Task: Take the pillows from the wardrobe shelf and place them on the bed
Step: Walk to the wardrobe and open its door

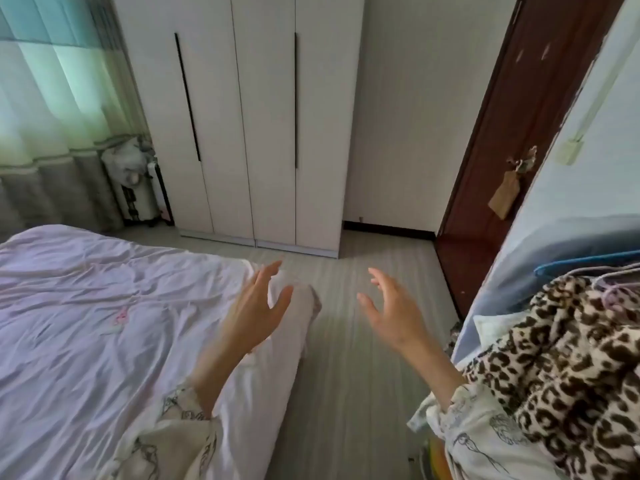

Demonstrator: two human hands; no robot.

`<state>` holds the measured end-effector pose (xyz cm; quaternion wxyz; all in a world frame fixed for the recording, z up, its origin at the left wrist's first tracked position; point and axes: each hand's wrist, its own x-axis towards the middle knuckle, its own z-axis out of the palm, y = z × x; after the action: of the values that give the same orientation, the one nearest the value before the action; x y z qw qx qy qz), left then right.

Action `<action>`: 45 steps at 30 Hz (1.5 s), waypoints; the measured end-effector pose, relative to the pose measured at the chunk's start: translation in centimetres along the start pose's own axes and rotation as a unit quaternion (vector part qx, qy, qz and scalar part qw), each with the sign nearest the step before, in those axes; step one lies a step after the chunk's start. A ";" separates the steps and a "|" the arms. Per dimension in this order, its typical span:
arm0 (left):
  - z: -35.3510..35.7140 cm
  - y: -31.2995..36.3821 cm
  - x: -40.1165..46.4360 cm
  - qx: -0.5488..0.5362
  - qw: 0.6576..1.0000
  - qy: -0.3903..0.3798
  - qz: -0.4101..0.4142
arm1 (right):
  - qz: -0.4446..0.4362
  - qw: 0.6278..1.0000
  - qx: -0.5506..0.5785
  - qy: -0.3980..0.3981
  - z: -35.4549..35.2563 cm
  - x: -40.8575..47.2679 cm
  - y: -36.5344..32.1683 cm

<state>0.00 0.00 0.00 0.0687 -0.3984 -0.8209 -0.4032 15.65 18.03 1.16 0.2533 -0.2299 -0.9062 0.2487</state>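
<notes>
At far left a green and grey curtain (45, 109) hangs to the floor, with a cluttered rack (138, 181) standing between it and the wardrobe. The bed (104, 323), under a wrinkled pale lilac cover, fills the lower left; its corner drops off just beyond the left hand (254, 308), which hovers over that edge with fingers spread wide and holds nothing. A bare strip of pale floor (346, 358) runs from the person straight to the wardrobe (263, 126), whose three white doors are all closed, so the shelf and pillows are hidden. The right hand (391, 306) hangs above the floor strip, spread and empty. A dark brown door (519, 150) stands near the wardrobe. Leopard-print fabric (561, 368) crowds the strip's right edge.
</notes>
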 end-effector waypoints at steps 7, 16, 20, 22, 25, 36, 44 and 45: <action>6.4 -5.2 9.9 -0.023 0.998 -0.024 -0.046 | 0.034 0.999 0.014 -0.001 4.0 9.8 6.9; 15.5 -7.2 24.8 -0.032 0.997 -0.061 -0.023 | 0.068 0.997 0.032 -0.006 6.6 23.8 13.9; 19.7 -8.4 31.3 -0.035 0.996 -0.074 -0.026 | 0.074 0.996 0.055 -0.008 7.6 31.2 17.6; 21.8 -9.1 34.9 -0.035 0.996 -0.074 -0.034 | 0.073 0.995 0.066 -0.017 8.1 35.4 19.5; 25.3 -9.5 41.1 -0.037 0.996 -0.051 -0.056 | 0.057 0.995 0.077 -0.025 8.3 42.0 23.0; 32.5 -12.5 61.4 -0.039 0.994 -0.010 -0.098 | -0.015 0.993 0.096 -0.061 9.4 66.3 30.2; 34.3 -20.9 74.0 -0.019 0.990 0.028 -0.137 | -0.062 0.987 0.103 -0.105 17.3 82.1 32.4; 34.4 -22.2 75.9 -0.017 0.990 0.036 -0.138 | -0.069 0.986 0.102 -0.109 18.5 84.4 32.3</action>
<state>-59.68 62.12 -3.45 0.0347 -0.2681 -0.8578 -0.4370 -50.21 82.58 -1.87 0.1917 -0.1109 -0.9119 0.3456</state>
